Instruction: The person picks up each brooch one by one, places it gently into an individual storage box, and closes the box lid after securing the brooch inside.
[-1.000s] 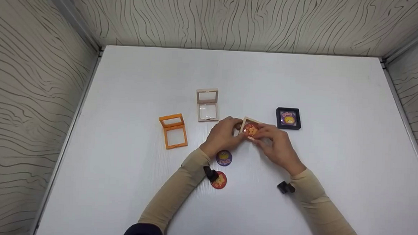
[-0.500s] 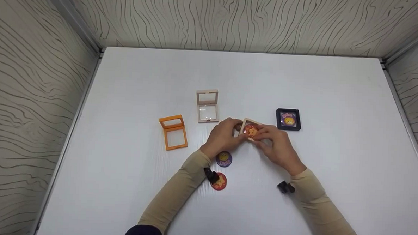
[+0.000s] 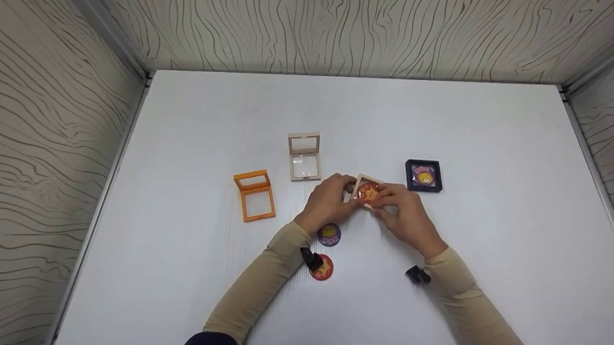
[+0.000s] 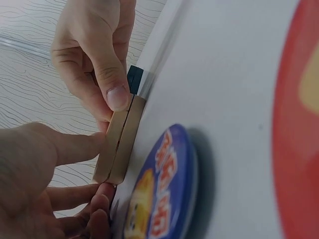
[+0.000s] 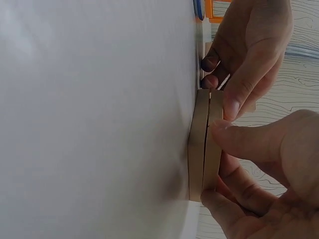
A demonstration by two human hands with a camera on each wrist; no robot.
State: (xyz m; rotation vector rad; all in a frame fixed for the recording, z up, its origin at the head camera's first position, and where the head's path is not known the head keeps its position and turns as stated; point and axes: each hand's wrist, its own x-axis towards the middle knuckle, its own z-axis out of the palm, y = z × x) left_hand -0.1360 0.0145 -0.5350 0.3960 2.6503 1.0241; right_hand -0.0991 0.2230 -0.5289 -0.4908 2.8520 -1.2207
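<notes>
Closest is a red badge (image 3: pixel 326 270), then a purple badge (image 3: pixel 329 235), both approx 7 o'clock from the tan case (image 4: pixel 126 142). L hand (image 3: pixel 330 198) + R hand (image 3: pixel 408 214), fingers bent, both pinch that case, w/ a second red badge (image 3: pixel 368 193) inside. Orange case (image 3: pixel 258 217) (open) @ 9, black case (image 3: pixel 424 188) past 2, open beige case (image 3: pixel 305 166) @ 10.

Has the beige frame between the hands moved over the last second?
No: in the head view, the held beige frame keeps the same spacing from the black frame, with no visible drift.
</notes>
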